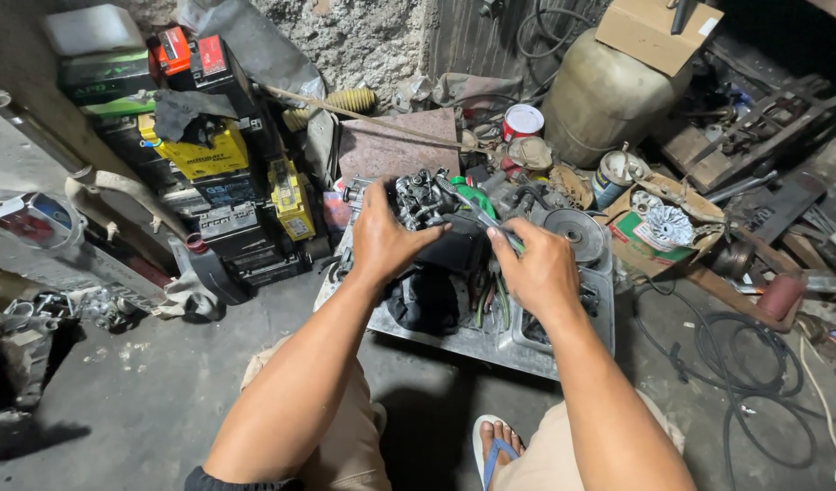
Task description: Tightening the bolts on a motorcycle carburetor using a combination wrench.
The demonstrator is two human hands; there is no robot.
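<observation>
The left hand [382, 241] clamps the engine part [423, 202] at tray [491, 341] centre; the right hand [538, 273] pinches a slim tool [477, 216], probably a screwdriver, at 10 o'clock. The part looks heavy, rigid, greasy; hold its body.

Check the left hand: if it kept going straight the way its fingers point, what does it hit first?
Left hand points up and right, away from the person. Its fingertips already rest on the grey engine part, so that comes first. Depth beyond is unclear.

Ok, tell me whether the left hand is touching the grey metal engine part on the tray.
Touching. The head view shows the left hand laid on the grey metal engine part, thumb reaching across its dark underside, no gap visible.
</observation>
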